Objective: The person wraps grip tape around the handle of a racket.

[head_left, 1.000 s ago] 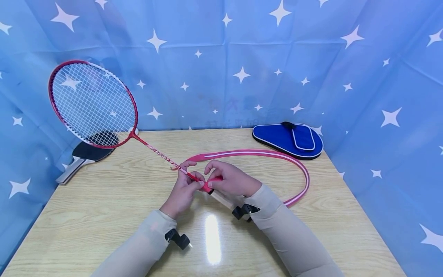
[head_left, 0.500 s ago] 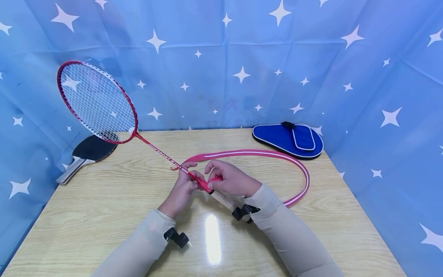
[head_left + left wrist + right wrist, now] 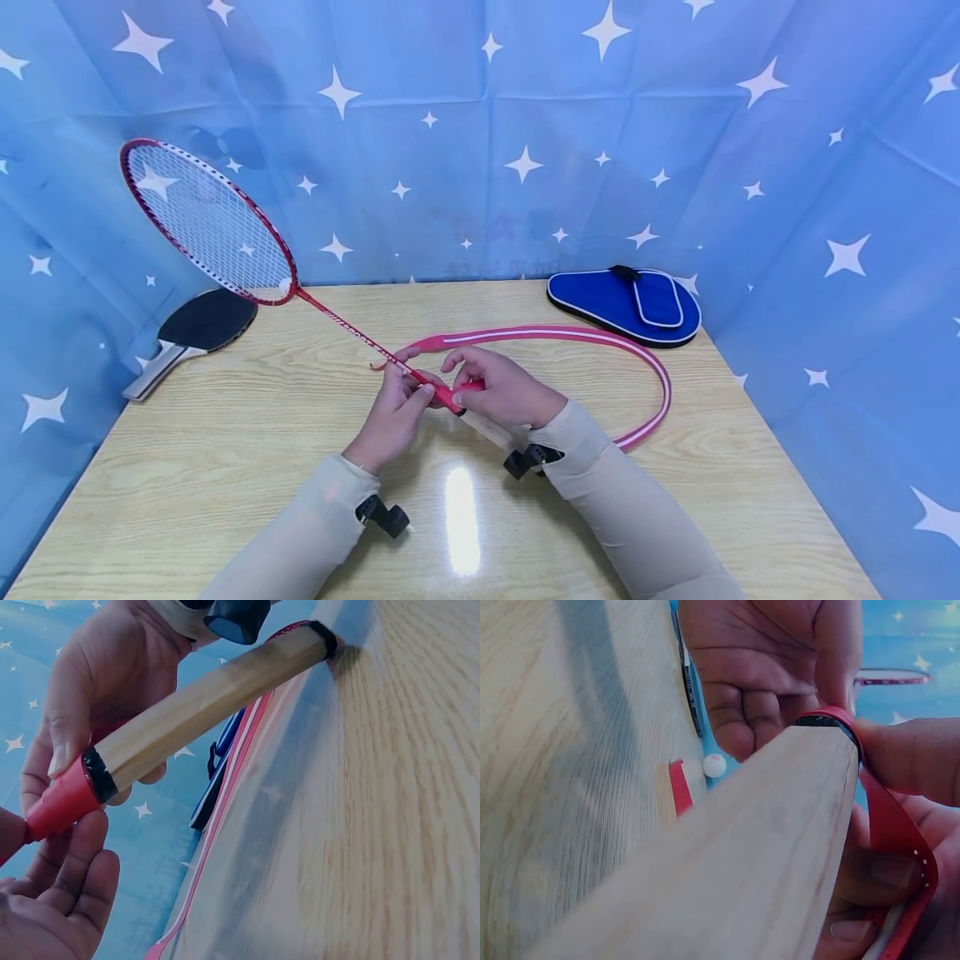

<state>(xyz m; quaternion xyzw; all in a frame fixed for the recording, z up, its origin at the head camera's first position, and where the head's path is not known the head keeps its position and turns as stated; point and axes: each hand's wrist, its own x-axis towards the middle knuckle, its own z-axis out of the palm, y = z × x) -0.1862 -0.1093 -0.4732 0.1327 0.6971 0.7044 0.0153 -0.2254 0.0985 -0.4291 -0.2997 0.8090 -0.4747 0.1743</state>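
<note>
A red and white badminton racket (image 3: 288,290) slants across the head view, its head raised at the left. My left hand (image 3: 393,412) holds it where shaft meets handle, thumb and fingers around the red wrap (image 3: 64,799). My right hand (image 3: 504,387) pinches the same wrap from the other side. In the right wrist view, a loose perforated red strip (image 3: 891,825) runs from the handle top into the right fingers (image 3: 889,874). Below a black band, the handle (image 3: 210,697) is bare wood. A long pink band with a white stripe (image 3: 555,332) curves behind the hands.
A black table tennis paddle (image 3: 206,321) lies at the table's back left. A blue zipped case (image 3: 622,304) rests at the back right. A small white ball (image 3: 714,766) shows in the right wrist view. Blue star-patterned cloth (image 3: 450,167) surrounds the table (image 3: 225,467).
The racket has rolled about its shaft, its head now showing narrower. My left thumb and fingers have shifted slightly on it. My right hand stays nearly in place.
</note>
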